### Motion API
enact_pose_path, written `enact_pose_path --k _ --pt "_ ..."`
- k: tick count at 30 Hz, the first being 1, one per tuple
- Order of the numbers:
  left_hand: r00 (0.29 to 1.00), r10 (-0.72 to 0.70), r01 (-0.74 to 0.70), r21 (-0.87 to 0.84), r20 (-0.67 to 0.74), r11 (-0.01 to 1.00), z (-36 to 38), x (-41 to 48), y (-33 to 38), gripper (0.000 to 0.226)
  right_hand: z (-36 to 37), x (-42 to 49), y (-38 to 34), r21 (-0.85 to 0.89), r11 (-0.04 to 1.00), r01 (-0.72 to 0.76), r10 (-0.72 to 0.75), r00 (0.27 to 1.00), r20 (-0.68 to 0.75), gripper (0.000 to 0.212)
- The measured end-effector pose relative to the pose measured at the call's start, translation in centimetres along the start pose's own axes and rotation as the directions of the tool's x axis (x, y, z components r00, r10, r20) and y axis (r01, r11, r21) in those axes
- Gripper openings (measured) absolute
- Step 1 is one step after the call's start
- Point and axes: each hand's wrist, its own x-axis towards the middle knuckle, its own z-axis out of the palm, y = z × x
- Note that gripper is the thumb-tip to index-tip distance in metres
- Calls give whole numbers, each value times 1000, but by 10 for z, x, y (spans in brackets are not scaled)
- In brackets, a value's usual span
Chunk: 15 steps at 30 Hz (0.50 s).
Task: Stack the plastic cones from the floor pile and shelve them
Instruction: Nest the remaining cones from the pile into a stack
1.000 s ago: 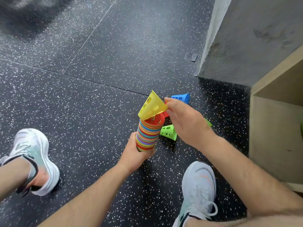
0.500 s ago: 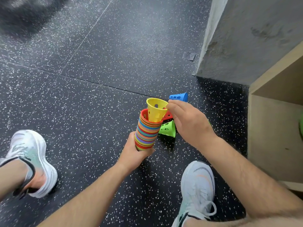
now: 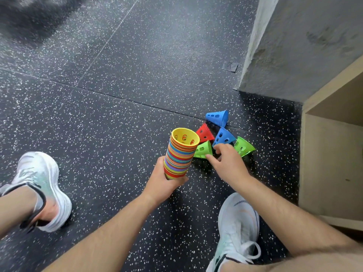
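Gripping the cone stack (image 3: 179,154) round its lower end, the left hand (image 3: 165,185) holds it slightly tilted, open mouth up. The yellow cone (image 3: 184,136), which the right hand (image 3: 227,163) was lowering in a second ago, now sits fully nested at the top. That hand has let go and dropped to the floor pile at three o'clock of the stack, its fingers parted and bent, empty, with the fingertips (image 3: 208,157) at the rim of the nearest green cone (image 3: 203,149).

Five cones are still loose on the speckled floor (image 3: 117,134): that green one, a red cone (image 3: 204,133) at one o'clock of the stack, a blue cone (image 3: 224,137) at two, a second green cone (image 3: 243,146) beyond the hand, and another blue cone (image 3: 218,116) farthest out. Stacking therefore looks nearly finished; shelving has not begun. The wooden shelf (image 3: 332,163) stands open at the view's three o'clock.
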Motion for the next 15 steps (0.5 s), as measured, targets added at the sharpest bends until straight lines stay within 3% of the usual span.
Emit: enact_pose_path --k 5,8,12,15 --pt "1000 13 -13 -4 -9 1000 0 -3 2 69 17 3 -2 -83 997 0 -1 1000 -7 21" --pt "1000 -4 4 -38 -10 999 0 -1 -1 69 18 1 -1 -139 990 30 -34 999 -27 22" --pt "1000 -30 30 -47 2 998 -1 2 -7 66 5 -3 -1 48 994 96 -93 994 -57 21" --pt "999 -49 50 -58 9 997 0 5 -9 65 -17 -2 -10 143 975 168 -144 976 -166 23"
